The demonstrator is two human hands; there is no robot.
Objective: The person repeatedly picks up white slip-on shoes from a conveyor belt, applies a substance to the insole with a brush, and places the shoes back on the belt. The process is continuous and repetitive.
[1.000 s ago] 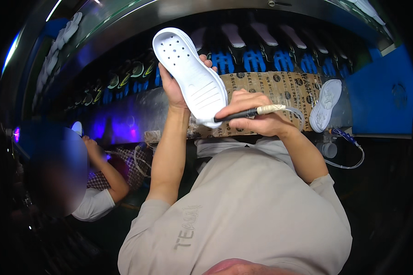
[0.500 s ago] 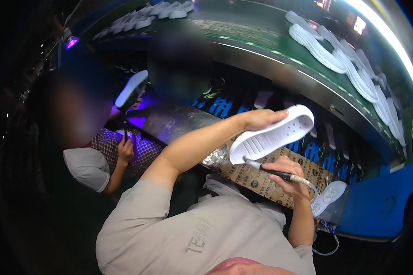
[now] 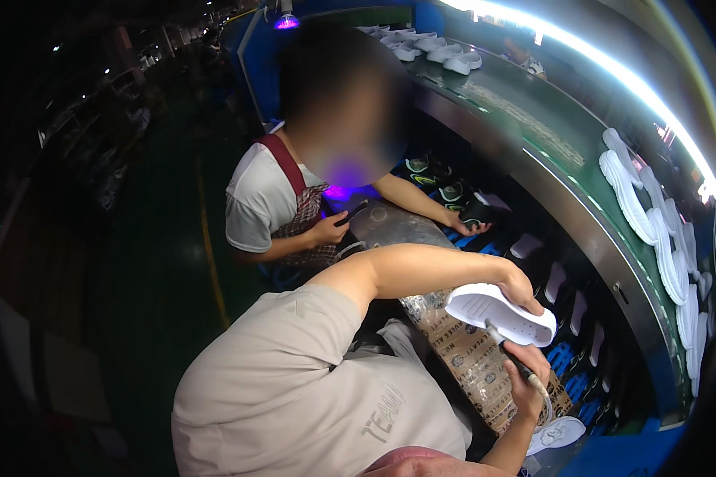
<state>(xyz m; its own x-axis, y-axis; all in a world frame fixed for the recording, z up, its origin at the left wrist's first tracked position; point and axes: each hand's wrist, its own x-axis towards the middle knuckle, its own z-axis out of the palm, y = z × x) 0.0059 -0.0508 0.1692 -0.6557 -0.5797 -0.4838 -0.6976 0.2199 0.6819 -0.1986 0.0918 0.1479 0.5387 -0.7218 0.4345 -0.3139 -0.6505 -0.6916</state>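
White sole (image 3: 479, 305), ridged, hole-dotted; slim black-handled tool (image 3: 525, 371).

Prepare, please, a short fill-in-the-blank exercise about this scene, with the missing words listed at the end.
1. The person's left hand holds a ____ shoe sole.
2. The right hand holds a slim tool with a ____ grip and a pale rear end.
3. The co-worker wears a checked ____ with a dark red strap.
4. More soles lie on the ____-coloured raised surface.

Missing words: white; black; apron; green.
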